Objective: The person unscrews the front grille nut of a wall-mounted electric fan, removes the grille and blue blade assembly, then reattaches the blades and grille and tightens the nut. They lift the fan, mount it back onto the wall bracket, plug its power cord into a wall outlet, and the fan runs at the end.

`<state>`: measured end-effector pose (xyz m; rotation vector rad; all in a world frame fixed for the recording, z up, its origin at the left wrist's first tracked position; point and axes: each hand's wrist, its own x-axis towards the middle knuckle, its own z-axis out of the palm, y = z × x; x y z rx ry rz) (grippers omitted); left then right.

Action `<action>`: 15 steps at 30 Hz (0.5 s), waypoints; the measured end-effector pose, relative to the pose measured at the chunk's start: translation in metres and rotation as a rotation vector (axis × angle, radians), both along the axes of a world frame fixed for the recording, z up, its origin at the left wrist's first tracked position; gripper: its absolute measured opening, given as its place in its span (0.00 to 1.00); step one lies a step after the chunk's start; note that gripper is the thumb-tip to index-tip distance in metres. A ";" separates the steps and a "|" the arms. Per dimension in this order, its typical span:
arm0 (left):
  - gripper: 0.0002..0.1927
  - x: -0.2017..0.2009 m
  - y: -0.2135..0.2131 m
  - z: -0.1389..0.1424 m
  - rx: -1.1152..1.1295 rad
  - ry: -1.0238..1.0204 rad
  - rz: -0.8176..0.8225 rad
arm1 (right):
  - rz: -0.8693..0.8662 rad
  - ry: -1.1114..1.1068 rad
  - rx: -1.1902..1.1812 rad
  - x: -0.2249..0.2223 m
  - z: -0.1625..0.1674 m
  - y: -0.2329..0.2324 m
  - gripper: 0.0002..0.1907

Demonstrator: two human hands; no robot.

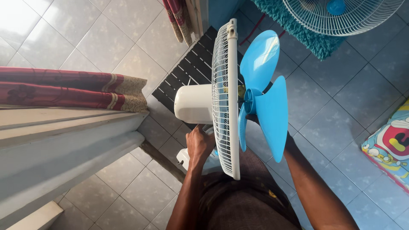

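1. I see the fan (221, 102) in the middle of the head view, turned side-on; its white motor housing (194, 104) points to the left, its white wire rear guard (223, 98) stands edge-on, and the blue blade (264, 93) sits bare on the right with no front guard over it
2. My left hand (199, 142) is just under the motor housing, at the neck of the fan; the fingers are curled shut around the stem there, clamped on the fan; the white base (184, 158) shows just below and left of that hand
3. My right hand (254, 119) comes up from the lower right behind the blade; most of it is hidden by the lower blue vane, so I cannot tell whether its fingers are closed or apart; it lies at the hub of the blade, touching or very near it
4. A second wire guard (341, 19) with a blue cap at its centre lies flat at the top right, partly on a teal mat (298, 25), well apart from the fan
5. A dark slatted panel (187, 72) lies on the tiled floor (332, 106) behind the motor housing; red patterned curtains (64, 89) hang along the left edge; a colourful cartoon-print cushion (390, 145) sits at the right edge
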<state>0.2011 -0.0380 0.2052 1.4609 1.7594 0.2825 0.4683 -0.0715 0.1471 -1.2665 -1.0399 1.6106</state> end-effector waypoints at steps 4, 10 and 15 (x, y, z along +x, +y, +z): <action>0.25 0.005 -0.004 0.004 -0.035 0.001 -0.014 | -0.039 0.030 0.003 0.006 -0.003 -0.009 0.29; 0.25 0.012 -0.012 0.008 -0.039 -0.015 -0.008 | -0.129 0.083 0.064 0.009 -0.001 -0.007 0.33; 0.24 0.015 -0.014 0.009 0.037 -0.022 -0.045 | -0.124 0.128 0.130 0.008 0.003 -0.001 0.35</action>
